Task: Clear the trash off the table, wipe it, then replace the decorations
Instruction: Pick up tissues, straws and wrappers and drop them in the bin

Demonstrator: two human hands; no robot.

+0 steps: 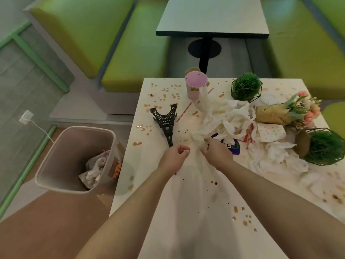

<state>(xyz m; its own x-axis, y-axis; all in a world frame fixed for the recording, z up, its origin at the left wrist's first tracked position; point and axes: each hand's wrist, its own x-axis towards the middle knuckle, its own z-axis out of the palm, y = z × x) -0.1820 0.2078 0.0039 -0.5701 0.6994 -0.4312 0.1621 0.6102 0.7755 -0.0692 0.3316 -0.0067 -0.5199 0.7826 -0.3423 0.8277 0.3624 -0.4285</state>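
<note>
A white table is spattered with brown stains. A heap of crumpled white napkins and plastic film covers its middle. My right hand grips the near end of this heap. Beside it, my left hand has curled fingers that seem to pinch a thin piece of the film. A black Eiffel Tower model lies flat just beyond my left hand. A pink paper cup stands at the far edge. Two green caged plants and a wrapped flower bouquet are on the right.
A translucent trash bin with crumpled paper inside stands on the floor to the table's left. Red straws lie by the tower. A dotted paper plate sits under the bouquet. Green benches and a dark table are behind.
</note>
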